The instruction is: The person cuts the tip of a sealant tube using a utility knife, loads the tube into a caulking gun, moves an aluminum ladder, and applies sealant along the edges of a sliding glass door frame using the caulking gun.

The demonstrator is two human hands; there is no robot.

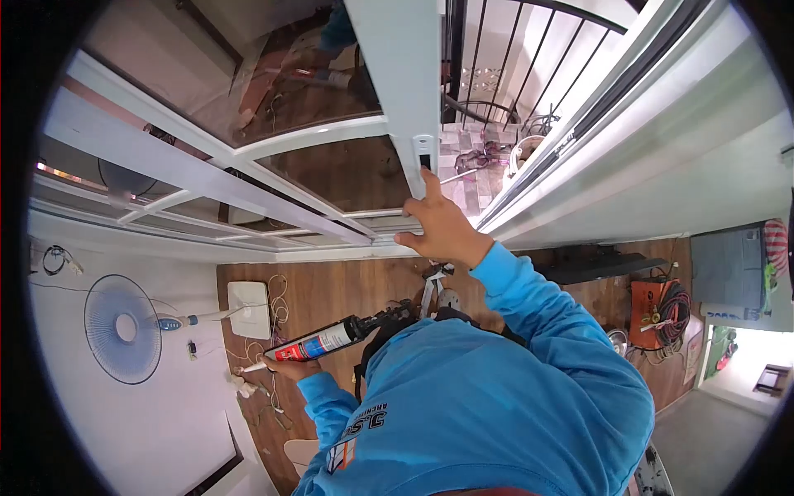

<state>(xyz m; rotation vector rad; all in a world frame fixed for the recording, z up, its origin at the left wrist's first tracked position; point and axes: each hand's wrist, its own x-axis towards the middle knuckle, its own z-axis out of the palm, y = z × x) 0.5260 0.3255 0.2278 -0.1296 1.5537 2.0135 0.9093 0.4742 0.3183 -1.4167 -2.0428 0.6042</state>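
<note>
From the head view, a black caulking gun (pixel 357 328) with a white, blue and red printed cartridge (pixel 324 341) is gripped by the left hand (pixel 287 366), its fingers closed around the front end. The gun is held low at the person's left side, above the brown wood-plank floor (pixel 343 285), and its slim white nozzle (pixel 253 367) is pointed away to the left.

Up ahead, nothing is held by the right hand (pixel 448 225): it is opened out, thumb spread, the index finger extended to the lower end of the oblong recessed latch (pixel 424 155) with a dark slot. Whether the latch is being pressed cannot be told. The latch is set in a white-framed glass door (pixel 405 78), and beyond the door's edge a black metal railing (pixel 579 12) is seen.

Off to the left, a blue round fan (pixel 124 328) is mounted on a pole above a white square base (pixel 248 310). Over on the right, a dark coiled hose (pixel 676 318) is laid against an orange case (pixel 645 302).
</note>
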